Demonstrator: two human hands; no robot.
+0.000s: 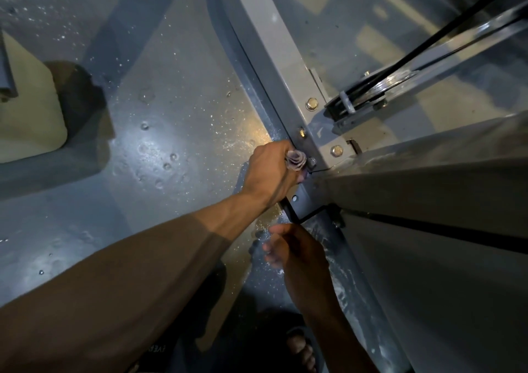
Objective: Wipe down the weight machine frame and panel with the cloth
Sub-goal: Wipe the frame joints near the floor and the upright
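Floor (160, 132): grey-blue, glossy, speckled with bright flecks and small dimples, a pale patch of glare near its middle; I look almost straight down on it. Cloth (380, 160): small bunched wad, purplish and pale, clamped in curled fingers and thumb of the left hand (270, 170), pressed against the frame (274, 38) right at the corner joint, touching the lowest bolt (311, 162). Left hand: knuckles up, forearm running back to the lower left edge of view. Right hand (297, 250): nearer me, just below the left, fingers loosely curled and slightly apart, gripping nothing I can see, hanging just beside the lower frame member; blurred. Frame: grey painted post running from the top of view down to the joint, with a corner plate carrying two more bolts (311, 104), (336, 150). Panel (428, 178): large dull grey face to the right of the joint, crossed by a dark seam. Pulley (368, 92): shiny metal wheel just right of the post, a black cable (457, 21) leading from it to the upper right corner. Base (31, 98): pale rounded block at the left edge, well apart from both hands. Foot (300, 350): in a dark sandal, bottom edge, below the right forearm.
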